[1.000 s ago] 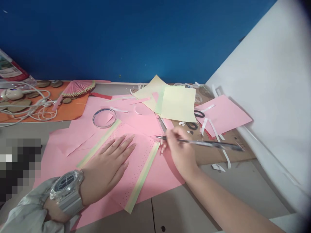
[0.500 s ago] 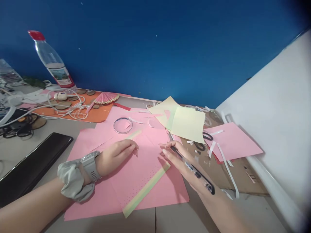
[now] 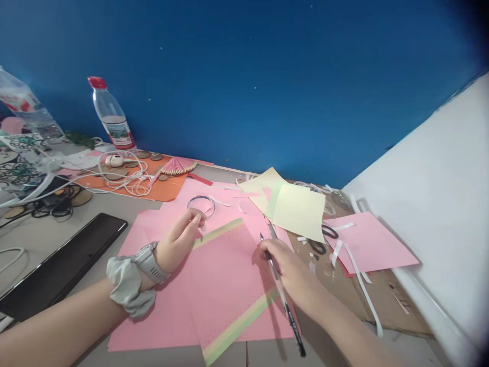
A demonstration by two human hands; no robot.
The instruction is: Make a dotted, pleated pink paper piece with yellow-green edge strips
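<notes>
My right hand [image 3: 282, 260] holds a slim pen [image 3: 286, 300] with a clear barrel, its tip pointing away from me and its dark end toward me. A pink sheet [image 3: 225, 285] with yellow-green strips and rows of small dots lies between the hands on larger pink paper [image 3: 153, 316]. My left hand [image 3: 183, 234], with a watch [image 3: 151, 261] and a grey scrunchie [image 3: 128, 285] at the wrist, has its fingers pinched together. They overlap the near edge of a thin round ring [image 3: 211, 200]; whether they grip it is hidden.
A black phone [image 3: 72, 265] lies at left, below tangled white cables [image 3: 132, 178] on orange paper [image 3: 168, 191]. A bottle [image 3: 112, 120] and a folded pink fan [image 3: 178, 165] stand behind. To the right are pale yellow sheets [image 3: 300, 206], scissors [image 3: 329, 232], paper strips [image 3: 362, 290] and cardboard [image 3: 382, 300].
My left hand has moved away from me and left to the ring's near edge. In my right hand the pen has swung to a steeper line, its rear end lower. The view has shifted slightly.
</notes>
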